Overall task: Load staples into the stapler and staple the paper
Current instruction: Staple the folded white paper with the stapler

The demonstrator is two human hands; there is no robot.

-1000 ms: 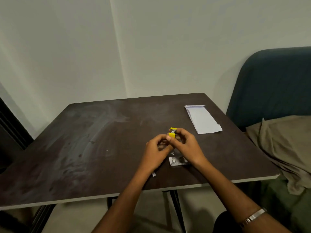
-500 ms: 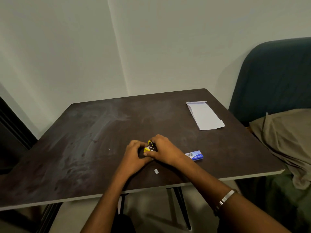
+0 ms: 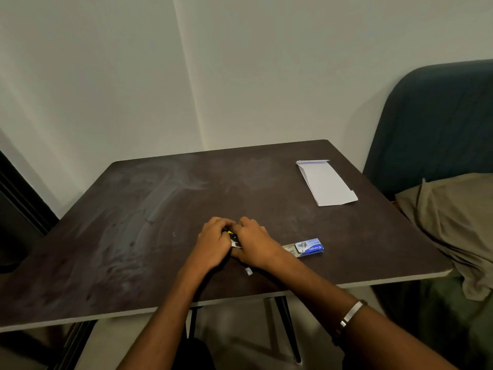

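Both hands press together low on the dark brown, smudged worktop [image 3: 160, 209], near its front edge. The left hand [image 3: 213, 243] and the right hand [image 3: 254, 243] are each closed in a grip on the small yellow-and-black stapler [image 3: 234, 239], of which only a sliver of yellow, black and bright metal shows between them. Whether its staple channel is open or shut cannot be told, since the hands cover most of it.

Just right of the right wrist lies the small blue cardboard staple box [image 3: 309, 247], its inner tray slid partly out. A tiny pale scrap [image 3: 248, 271] sits on the worktop just in front of the hands. The folded white sheet of paper [image 3: 326, 182] lies well apart, toward the far right corner, untouched.

By the look of it the loading step is in hand, either seating a strip of staples or pressing the stapler closed. The stapling itself is not yet done. The next move likely calls for closing the stapler fully, then reaching across to the paper and sliding its edge between the stapler's arms before squeezing.
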